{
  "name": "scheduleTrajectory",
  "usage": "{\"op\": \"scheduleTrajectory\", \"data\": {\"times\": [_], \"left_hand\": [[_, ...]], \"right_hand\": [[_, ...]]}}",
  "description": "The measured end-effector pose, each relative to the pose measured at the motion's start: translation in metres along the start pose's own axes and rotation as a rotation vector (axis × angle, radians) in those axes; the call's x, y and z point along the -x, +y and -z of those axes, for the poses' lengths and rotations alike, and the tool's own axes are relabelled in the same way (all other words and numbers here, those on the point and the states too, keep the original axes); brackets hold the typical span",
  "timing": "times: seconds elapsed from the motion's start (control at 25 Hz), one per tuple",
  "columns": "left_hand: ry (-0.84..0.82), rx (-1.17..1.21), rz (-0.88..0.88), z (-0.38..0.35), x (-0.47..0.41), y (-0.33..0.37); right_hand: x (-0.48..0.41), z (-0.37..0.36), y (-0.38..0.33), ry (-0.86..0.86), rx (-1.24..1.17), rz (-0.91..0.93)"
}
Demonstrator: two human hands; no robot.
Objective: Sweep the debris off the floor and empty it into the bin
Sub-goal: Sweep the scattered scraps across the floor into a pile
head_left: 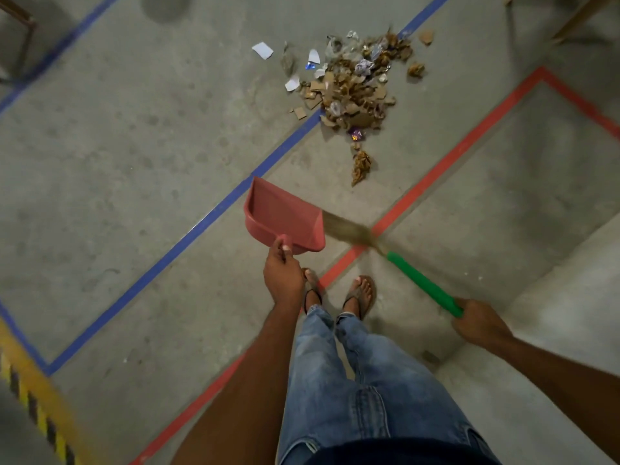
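Beyond dustpan [285,213] and broom [422,282], debris pile [355,92]

We wear faded light-blue jeans [355,380], mottled with paler washed patches, stitched with a pocket outline on the right thigh and frayed raggedly at the cuffs above the ankles. On our feet are flat sandals, the left sandal [314,296] and the right sandal [364,297], each with thin black thong straps over a brown sole, toes uncovered. At the near edge a dark navy garment [385,453] covers our waist, and both forearms run bare to the left grip [283,276] and the right grip [476,322].
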State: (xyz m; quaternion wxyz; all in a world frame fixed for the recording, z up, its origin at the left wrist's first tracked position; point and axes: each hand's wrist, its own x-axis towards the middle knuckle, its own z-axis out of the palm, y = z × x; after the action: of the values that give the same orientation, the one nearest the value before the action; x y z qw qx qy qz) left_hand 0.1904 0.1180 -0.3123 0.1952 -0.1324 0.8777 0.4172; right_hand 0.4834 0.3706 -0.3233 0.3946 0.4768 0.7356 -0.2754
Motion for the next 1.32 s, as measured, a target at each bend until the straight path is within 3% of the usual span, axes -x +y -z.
{"op": "scheduleTrajectory", "data": {"times": [0.24,0.4,0.56,0.84,1.12,1.32], "left_hand": [[-0.054,-0.006,-0.051,-0.018,0.0,0.012],[-0.045,-0.028,-0.07,-0.016,-0.009,0.029],[-0.018,-0.001,-0.111,-0.017,-0.025,0.041],[-0.069,0.014,-0.134,-0.026,-0.065,0.061],[-0.073,-0.039,-0.064,-0.028,-0.155,0.095],[-0.066,-0.059,-0.087,-0.027,-0.209,0.133]], "right_hand": [[-0.054,0.078,-0.084,0.252,-0.096,0.022],[-0.052,0.113,-0.122,0.375,-0.291,0.112],[-0.019,0.105,-0.116,0.323,-0.401,0.196],[-0.044,0.074,-0.12,0.098,-0.105,0.121],[-0.17,0.15,-0.24,0.225,-0.216,0.005],[-0.17,0.178,-0.316,0.317,-0.443,0.019]]}}
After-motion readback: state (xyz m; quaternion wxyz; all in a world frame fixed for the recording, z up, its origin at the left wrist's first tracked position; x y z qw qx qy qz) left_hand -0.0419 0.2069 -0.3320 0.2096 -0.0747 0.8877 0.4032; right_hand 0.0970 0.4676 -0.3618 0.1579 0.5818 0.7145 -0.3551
